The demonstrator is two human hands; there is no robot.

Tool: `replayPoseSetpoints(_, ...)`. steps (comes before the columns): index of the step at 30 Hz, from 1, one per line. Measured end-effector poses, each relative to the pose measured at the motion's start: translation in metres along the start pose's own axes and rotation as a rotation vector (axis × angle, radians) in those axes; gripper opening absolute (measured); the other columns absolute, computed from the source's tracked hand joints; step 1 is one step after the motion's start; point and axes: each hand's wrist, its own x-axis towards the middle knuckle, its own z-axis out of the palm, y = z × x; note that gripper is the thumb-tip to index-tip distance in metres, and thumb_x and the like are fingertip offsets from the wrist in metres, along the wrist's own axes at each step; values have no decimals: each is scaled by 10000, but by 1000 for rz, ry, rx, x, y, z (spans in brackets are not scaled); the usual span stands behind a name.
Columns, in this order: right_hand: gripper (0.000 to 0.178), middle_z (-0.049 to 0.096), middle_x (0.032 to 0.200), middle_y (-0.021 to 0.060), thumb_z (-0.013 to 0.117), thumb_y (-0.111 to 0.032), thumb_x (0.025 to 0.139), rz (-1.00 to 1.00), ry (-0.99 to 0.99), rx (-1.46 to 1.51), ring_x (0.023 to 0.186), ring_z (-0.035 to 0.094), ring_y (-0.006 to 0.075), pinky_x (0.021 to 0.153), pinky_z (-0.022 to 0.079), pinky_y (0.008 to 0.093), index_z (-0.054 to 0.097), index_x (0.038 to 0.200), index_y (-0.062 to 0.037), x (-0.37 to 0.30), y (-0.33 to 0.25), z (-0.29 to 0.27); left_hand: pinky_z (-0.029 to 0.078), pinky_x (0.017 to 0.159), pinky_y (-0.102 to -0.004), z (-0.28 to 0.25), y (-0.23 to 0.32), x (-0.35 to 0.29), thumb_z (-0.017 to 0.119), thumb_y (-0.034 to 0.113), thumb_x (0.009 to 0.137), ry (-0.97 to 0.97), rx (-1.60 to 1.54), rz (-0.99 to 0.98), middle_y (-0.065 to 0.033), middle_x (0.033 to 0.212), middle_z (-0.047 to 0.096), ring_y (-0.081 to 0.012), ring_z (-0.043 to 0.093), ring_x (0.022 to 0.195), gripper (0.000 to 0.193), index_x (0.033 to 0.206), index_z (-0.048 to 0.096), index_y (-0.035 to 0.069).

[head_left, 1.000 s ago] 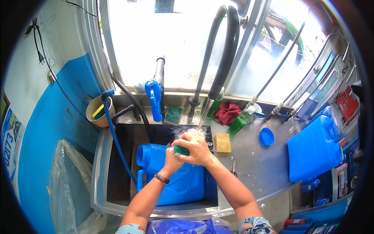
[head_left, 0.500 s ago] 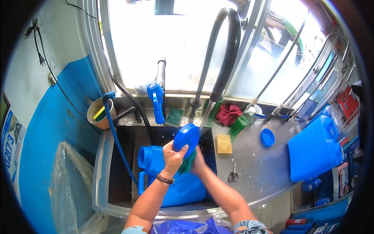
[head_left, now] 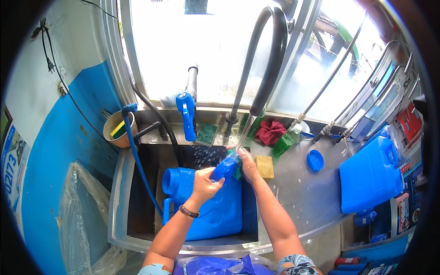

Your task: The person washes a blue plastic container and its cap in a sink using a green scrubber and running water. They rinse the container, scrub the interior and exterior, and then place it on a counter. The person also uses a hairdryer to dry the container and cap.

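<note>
My left hand (head_left: 205, 183) grips a small blue cap-like piece (head_left: 224, 168) over the sink (head_left: 120, 215). My right hand (head_left: 246, 164) presses a green scrub sponge (head_left: 237, 170) against that piece. A thin stream of water (head_left: 244, 134) falls on them from the grey hose (head_left: 266, 68) above. Below my hands a large blue jug (head_left: 206, 206) lies on its side in the basin, mouth to the left.
A second blue jug (head_left: 372, 176) lies on the steel counter at right, with a blue round lid (head_left: 315, 160), a yellow sponge (head_left: 265, 167), a green bottle (head_left: 285, 142) and a red cloth (head_left: 270, 132) nearby. A blue tap handle (head_left: 187, 114) and blue hose (head_left: 137, 160) stand left.
The blue piece has tilted down and moved right under the water stream. My right hand has shifted from below it to its right side with the sponge.
</note>
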Motion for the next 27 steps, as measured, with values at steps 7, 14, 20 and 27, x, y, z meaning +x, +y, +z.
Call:
replayPoseSetpoints(7, 485, 667, 1155, 87, 451, -487, 988, 484, 34, 1045, 1027, 649, 229, 922, 524, 401, 585, 1235, -92, -53, 21, 92, 532, 702, -254, 5, -18, 17, 767, 86, 792, 167, -451, -280, -47, 835, 716, -85, 640, 736, 175, 916, 706, -23)
replayPoseSetpoints(14, 392, 688, 1027, 82, 491, -357, 980, 31, 96, 51, 967, 649, 212, 907, 489, 333, 631, 1176, -47, -14, 11, 7, 534, 669, -258, -29, -10, 19, 739, 22, 731, -185, -511, -387, -48, 810, 710, -90, 641, 684, 180, 899, 711, -36)
replayPoseSetpoints(20, 426, 696, 1071, 141, 572, -377, 934, -394, 78, -372, 1002, 639, 196, 917, 465, 329, 640, 1162, -23, -34, -52, 36, 495, 584, -290, -8, -16, 10, 705, 59, 693, -314, -19, -311, -56, 664, 680, -72, 600, 615, 204, 868, 705, -45)
replayPoseSetpoints(27, 577, 673, 1080, 104, 380, -574, 972, 427, 114, 923, 993, 652, 245, 885, 536, 410, 616, 1169, -87, -53, -1, 48, 551, 717, -272, 27, -16, 9, 739, 49, 772, 156, -651, -207, -54, 886, 719, -102, 655, 741, 232, 988, 703, -27)
